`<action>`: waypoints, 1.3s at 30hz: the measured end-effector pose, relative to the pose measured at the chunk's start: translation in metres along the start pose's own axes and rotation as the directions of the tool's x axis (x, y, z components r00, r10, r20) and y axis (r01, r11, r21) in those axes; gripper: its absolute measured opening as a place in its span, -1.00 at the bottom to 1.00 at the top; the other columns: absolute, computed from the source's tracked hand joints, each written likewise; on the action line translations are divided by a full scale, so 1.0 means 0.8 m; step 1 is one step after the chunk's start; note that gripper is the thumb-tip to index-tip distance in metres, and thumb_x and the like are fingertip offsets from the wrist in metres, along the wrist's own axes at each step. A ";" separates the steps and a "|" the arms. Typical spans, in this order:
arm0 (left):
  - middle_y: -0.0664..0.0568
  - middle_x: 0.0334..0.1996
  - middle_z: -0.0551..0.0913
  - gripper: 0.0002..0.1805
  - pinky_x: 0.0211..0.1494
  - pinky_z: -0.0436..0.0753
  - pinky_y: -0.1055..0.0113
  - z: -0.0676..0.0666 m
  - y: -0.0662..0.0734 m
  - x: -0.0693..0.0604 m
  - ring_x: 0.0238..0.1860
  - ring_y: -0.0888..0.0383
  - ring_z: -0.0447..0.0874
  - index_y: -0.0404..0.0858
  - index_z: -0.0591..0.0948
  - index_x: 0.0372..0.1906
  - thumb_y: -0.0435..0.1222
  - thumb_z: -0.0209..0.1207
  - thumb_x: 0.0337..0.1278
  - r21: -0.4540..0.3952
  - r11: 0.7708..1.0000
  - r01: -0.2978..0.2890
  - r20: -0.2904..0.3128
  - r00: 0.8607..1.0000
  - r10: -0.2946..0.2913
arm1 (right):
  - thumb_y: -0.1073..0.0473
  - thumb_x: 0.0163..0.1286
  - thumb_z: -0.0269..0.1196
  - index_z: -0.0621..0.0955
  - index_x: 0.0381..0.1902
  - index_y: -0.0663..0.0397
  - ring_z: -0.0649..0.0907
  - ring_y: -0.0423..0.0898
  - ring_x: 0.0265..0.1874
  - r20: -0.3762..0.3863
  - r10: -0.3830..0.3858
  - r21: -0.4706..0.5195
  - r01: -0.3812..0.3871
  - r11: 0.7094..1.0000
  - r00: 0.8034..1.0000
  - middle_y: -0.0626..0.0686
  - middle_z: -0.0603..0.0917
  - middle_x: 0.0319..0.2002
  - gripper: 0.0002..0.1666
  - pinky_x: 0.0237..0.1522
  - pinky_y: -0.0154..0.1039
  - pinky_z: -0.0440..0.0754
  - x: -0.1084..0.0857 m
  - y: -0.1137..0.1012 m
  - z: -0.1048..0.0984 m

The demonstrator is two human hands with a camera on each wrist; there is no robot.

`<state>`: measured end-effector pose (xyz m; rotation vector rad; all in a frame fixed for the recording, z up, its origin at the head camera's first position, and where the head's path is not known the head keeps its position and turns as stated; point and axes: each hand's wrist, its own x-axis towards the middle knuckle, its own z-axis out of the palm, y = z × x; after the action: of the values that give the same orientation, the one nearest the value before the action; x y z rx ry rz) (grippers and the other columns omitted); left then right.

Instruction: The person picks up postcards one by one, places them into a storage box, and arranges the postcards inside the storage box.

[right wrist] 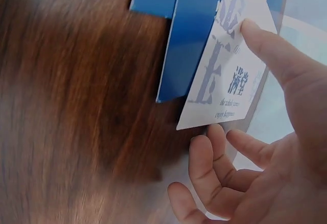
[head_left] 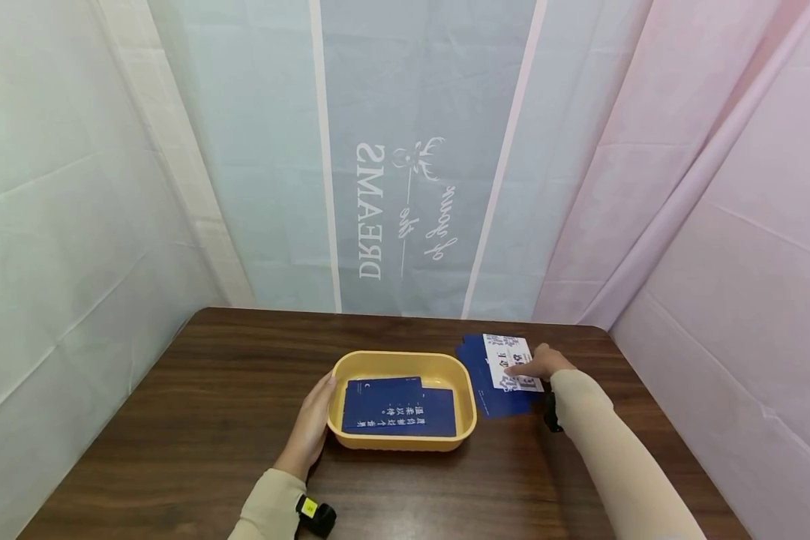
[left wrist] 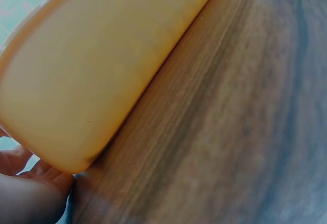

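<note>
White card tops blue cards near far-right corner of bench. Right hand: thumb on it, fingers curled, pinch unclear; overpressing may drag 2. Left hand: fingers extended along tub.

I count one table, one yellow tray, at least two blue cards inside it, one white card, and at least two other blue cards beneath that; my feed hides exact totals. I also see one left hand, one right hand and two black wrist devices.
</note>
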<state>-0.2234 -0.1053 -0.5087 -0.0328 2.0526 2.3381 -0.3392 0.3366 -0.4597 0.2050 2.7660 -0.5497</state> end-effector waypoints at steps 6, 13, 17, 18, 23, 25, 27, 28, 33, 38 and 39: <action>-0.31 0.53 0.07 -0.33 0.52 0.07 -0.11 0.001 0.002 0.000 0.52 -0.21 0.02 -0.41 0.08 0.55 -0.05 -0.22 0.64 -0.003 1.000 0.009 -0.003 1.000 -0.009 | -0.25 0.18 0.44 0.09 0.29 0.78 0.53 0.37 0.08 0.014 0.005 0.016 -0.005 1.000 1.000 0.61 0.39 0.15 0.31 0.11 0.19 0.56 -0.007 -0.006 -0.004; -0.32 0.52 0.10 -0.33 0.51 0.08 -0.12 0.002 0.001 0.000 0.51 -0.22 0.05 -0.41 0.10 0.55 -0.04 -0.21 0.63 -0.005 1.000 0.008 -0.009 1.000 -0.008 | -0.27 0.16 0.45 0.09 0.29 0.77 0.50 0.37 0.13 0.004 0.012 0.002 -0.012 1.000 1.000 0.60 0.40 0.16 0.33 0.20 0.20 0.50 -0.007 -0.003 -0.004; -0.31 0.52 0.10 -0.33 0.52 0.09 -0.10 0.002 0.000 0.001 0.50 -0.21 0.05 -0.41 0.12 0.54 -0.04 -0.21 0.63 -0.014 1.000 0.006 -0.012 1.000 -0.006 | -0.26 0.17 0.44 0.13 0.28 0.75 0.53 0.34 0.05 0.000 -0.015 0.014 0.015 1.000 1.000 0.56 0.45 0.09 0.28 0.17 0.21 0.51 -0.004 0.004 -0.002; -0.31 0.52 0.10 -0.34 0.52 0.09 -0.10 0.002 0.000 0.001 0.50 -0.21 0.05 -0.41 0.12 0.54 -0.04 -0.21 0.63 -0.018 1.000 0.005 -0.013 1.000 -0.005 | -0.25 0.19 0.44 0.14 0.28 0.73 0.53 0.33 0.04 -0.005 -0.027 0.027 0.027 0.999 1.000 0.55 0.45 0.08 0.25 0.16 0.22 0.51 -0.003 0.006 -0.002; -0.30 0.52 0.10 -0.34 0.52 0.09 -0.09 0.001 -0.001 0.000 0.51 -0.20 0.04 -0.41 0.11 0.55 -0.06 -0.21 0.64 -0.014 1.000 0.006 -0.008 1.000 -0.006 | -0.14 0.30 0.38 0.25 0.18 0.54 0.53 0.23 -0.13 -0.007 -0.085 0.173 0.085 0.981 0.996 0.40 0.50 -0.08 -0.06 -0.06 0.14 0.58 0.002 0.021 -0.004; -0.29 0.53 0.09 -0.35 0.52 0.08 -0.09 0.001 0.000 -0.001 0.52 -0.19 0.03 -0.40 0.11 0.55 -0.06 -0.21 0.64 -0.012 1.000 0.007 -0.006 1.000 -0.007 | -0.09 0.36 0.33 0.28 0.16 0.46 0.54 0.18 -0.16 0.006 -0.093 0.239 0.089 0.967 0.996 0.33 0.51 -0.11 -0.20 -0.15 0.09 0.58 0.004 0.028 -0.005; -0.30 0.53 0.09 -0.34 0.52 0.07 -0.09 0.002 0.001 -0.001 0.52 -0.19 0.02 -0.41 0.10 0.55 -0.05 -0.21 0.64 -0.008 1.000 0.003 -0.004 1.000 -0.003 | -0.04 0.41 0.28 0.30 0.18 0.44 0.55 0.14 -0.17 0.011 -0.099 0.272 0.092 0.958 0.995 0.31 0.52 -0.12 -0.28 -0.21 0.06 0.59 0.006 0.033 -0.006; -0.31 0.53 0.08 -0.33 0.53 0.05 -0.10 0.002 0.002 -0.001 0.52 -0.20 0.01 -0.42 0.09 0.55 -0.05 -0.21 0.64 -0.009 1.000 0.000 -0.003 1.000 0.000 | -0.03 0.43 0.27 0.31 0.19 0.42 0.56 0.12 -0.18 0.011 -0.098 0.282 0.090 0.955 0.995 0.29 0.53 -0.12 -0.30 -0.22 0.04 0.60 0.007 0.035 -0.007; -0.31 0.53 0.05 -0.32 0.53 0.04 -0.10 0.001 0.002 0.000 0.53 -0.21 -0.01 -0.42 0.08 0.55 -0.04 -0.21 0.63 -0.015 1.000 0.007 -0.008 1.000 -0.007 | 0.03 0.47 0.20 0.36 0.16 0.44 0.60 0.04 -0.29 -0.033 -0.099 0.328 0.105 0.939 0.994 0.26 0.56 -0.19 -0.41 -0.33 -0.11 0.62 0.009 0.036 -0.009; -0.30 0.54 0.06 -0.33 0.53 0.04 -0.09 0.001 0.002 0.000 0.53 -0.20 -0.02 -0.41 0.08 0.55 -0.04 -0.21 0.63 -0.015 1.000 0.016 -0.008 1.000 -0.016 | 0.12 0.50 0.07 0.42 0.12 0.51 0.57 0.10 -0.24 -0.139 -0.118 0.304 0.156 0.940 0.983 0.34 0.55 -0.11 -0.51 -0.21 -0.08 0.58 -0.001 0.025 -0.009; -0.30 0.54 0.06 -0.33 0.53 0.05 -0.09 0.001 0.002 0.000 0.53 -0.20 -0.02 -0.41 0.09 0.55 -0.04 -0.20 0.63 -0.015 1.000 0.017 -0.008 1.000 -0.017 | 0.14 0.50 0.03 0.41 0.13 0.54 0.56 0.13 -0.21 -0.162 -0.124 0.284 0.167 0.944 0.979 0.36 0.54 -0.08 -0.50 -0.17 -0.05 0.57 -0.003 0.024 -0.009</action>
<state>-0.2234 -0.1048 -0.5073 -0.0597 2.0301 2.3476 -0.3350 0.3564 -0.4594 0.1086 2.8381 -1.0295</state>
